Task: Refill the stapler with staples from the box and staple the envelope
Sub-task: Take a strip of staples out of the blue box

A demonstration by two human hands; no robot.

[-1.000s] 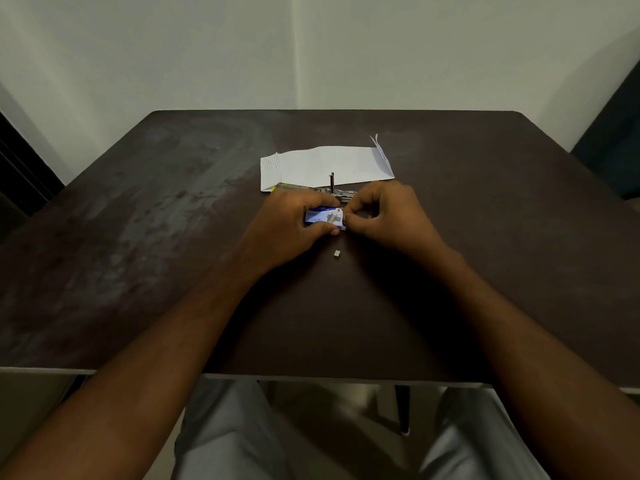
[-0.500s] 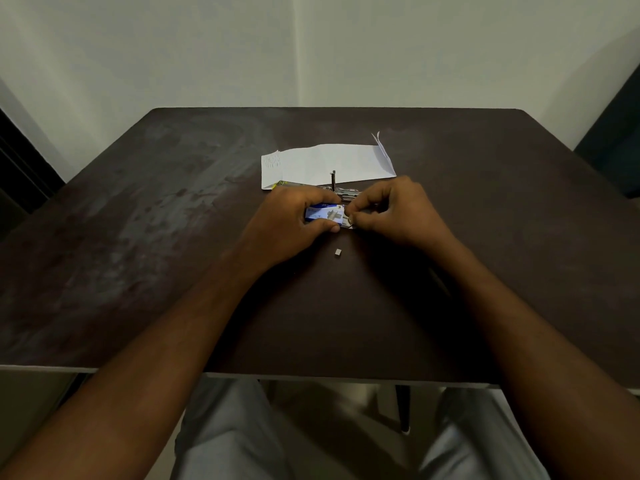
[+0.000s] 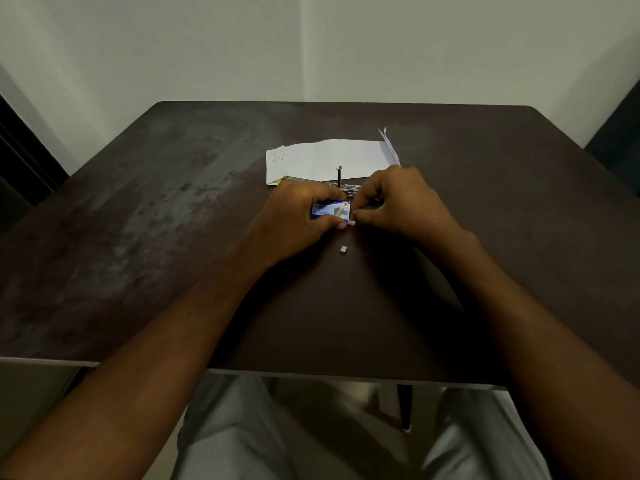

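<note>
Our left hand [image 3: 294,220] grips the blue staple box [image 3: 329,209] between thumb and fingers, and our right hand [image 3: 398,202] pinches the box's open end. They work over the dark table [image 3: 138,237]. The white envelope [image 3: 329,159] lies just behind, the stapler [image 3: 322,181] at its near edge, and a small staple piece [image 3: 343,249] lies near the hands.

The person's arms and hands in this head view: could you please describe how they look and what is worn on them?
Both forearms are bare from the bottom edge of the picture to the wrists: no sleeves, watch, bracelets or gloves show. The left hand and right hand are bare too, with no rings visible on the fingers, though the dim light hides fine detail. Light grey trousers cover the lap below the table edge.
</note>
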